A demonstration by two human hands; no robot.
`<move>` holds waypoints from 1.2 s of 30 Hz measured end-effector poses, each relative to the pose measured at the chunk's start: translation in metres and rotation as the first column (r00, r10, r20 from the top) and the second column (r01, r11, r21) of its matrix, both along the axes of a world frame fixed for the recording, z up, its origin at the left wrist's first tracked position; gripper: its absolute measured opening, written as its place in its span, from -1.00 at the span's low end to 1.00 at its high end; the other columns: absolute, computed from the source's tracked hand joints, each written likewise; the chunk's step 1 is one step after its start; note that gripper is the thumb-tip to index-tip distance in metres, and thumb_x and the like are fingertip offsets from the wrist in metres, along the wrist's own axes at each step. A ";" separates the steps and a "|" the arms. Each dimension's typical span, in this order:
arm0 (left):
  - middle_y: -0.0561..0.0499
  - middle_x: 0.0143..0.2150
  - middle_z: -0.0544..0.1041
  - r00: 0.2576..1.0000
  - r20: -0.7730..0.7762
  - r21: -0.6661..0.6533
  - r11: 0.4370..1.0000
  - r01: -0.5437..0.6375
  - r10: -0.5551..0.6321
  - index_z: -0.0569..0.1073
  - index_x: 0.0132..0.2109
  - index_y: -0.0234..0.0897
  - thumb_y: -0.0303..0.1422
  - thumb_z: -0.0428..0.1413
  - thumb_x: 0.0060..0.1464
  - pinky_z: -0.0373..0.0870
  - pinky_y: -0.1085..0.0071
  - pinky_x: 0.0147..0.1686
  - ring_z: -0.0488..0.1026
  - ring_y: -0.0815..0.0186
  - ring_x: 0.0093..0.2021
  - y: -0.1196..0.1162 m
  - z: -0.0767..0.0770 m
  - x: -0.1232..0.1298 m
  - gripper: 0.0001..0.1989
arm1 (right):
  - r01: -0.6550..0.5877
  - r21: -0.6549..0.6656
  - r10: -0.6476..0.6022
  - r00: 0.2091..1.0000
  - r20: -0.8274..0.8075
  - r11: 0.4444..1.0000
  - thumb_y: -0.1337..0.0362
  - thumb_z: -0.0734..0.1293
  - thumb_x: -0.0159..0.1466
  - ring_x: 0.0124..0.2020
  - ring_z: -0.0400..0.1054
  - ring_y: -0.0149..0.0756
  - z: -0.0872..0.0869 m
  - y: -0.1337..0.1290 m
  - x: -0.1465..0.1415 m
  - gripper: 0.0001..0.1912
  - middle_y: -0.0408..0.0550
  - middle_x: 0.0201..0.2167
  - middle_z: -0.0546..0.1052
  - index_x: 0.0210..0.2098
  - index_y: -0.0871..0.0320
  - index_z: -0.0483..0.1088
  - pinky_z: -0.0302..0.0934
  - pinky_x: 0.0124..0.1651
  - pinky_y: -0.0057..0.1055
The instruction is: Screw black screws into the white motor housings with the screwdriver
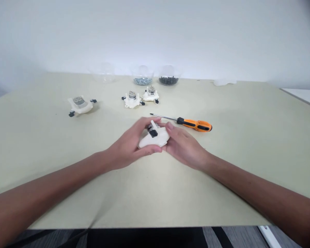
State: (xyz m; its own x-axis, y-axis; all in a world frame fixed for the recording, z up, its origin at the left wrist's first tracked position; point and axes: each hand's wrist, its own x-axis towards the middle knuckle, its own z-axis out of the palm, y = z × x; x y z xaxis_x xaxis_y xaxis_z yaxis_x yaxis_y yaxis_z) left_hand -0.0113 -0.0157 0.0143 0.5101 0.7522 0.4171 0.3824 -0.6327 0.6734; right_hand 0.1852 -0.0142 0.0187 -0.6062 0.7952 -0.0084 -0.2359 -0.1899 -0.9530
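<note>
Between my two hands is a white plastic motor mount (155,139), tilted, with a small grey motor and a black rubber piece on it. My left hand (134,139) wraps its left side, thumb along the near edge. On the other side, my right hand (182,143) grips the mount with the thumb on top; some of its fingers are hidden behind the part. Just beyond the hands lies an orange and black screwdriver (196,124), its tip pointing left.
Similar motor mounts stand farther back: one at left (80,106), two near the middle (132,100) (151,94). Along the wall are clear bowls: one of small metal pieces (143,81), one of black pieces (168,80), another at left (104,77). A white item (224,82) lies back right.
</note>
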 end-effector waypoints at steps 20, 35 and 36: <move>0.00 -0.13 0.32 0.943 -0.075 0.217 0.928 -0.303 0.325 0.33 -0.04 -0.20 -0.36 0.20 0.04 0.38 0.42 -0.26 0.37 0.33 -0.18 -0.002 -0.003 0.009 -0.67 | 0.238 0.480 -0.410 0.864 0.294 0.845 0.14 0.35 0.24 -0.39 0.32 -0.41 0.005 0.000 0.006 -0.77 -0.14 -0.46 0.44 -0.39 0.16 0.32 0.23 -0.29 -0.41; 0.02 -0.15 0.30 0.943 -0.074 0.170 0.936 -0.309 0.324 0.33 -0.05 -0.20 -0.40 0.18 0.03 0.38 0.41 -0.25 0.36 0.34 -0.21 -0.001 -0.003 0.011 -0.68 | 0.228 0.335 -0.323 0.909 0.263 0.914 0.13 0.37 0.21 -0.43 0.29 -0.44 0.003 0.005 0.007 -0.73 -0.14 -0.47 0.42 -0.41 0.17 0.28 0.23 -0.29 -0.40; 0.02 -0.15 0.30 0.942 -0.073 0.164 0.936 -0.312 0.327 0.33 -0.05 -0.20 -0.40 0.18 0.03 0.39 0.40 -0.25 0.36 0.34 -0.22 -0.002 -0.003 0.012 -0.69 | 0.247 0.494 -0.427 0.856 0.291 0.834 0.14 0.38 0.21 -0.42 0.28 -0.43 0.003 0.002 0.007 -0.74 -0.14 -0.47 0.41 -0.41 0.16 0.27 0.21 -0.32 -0.41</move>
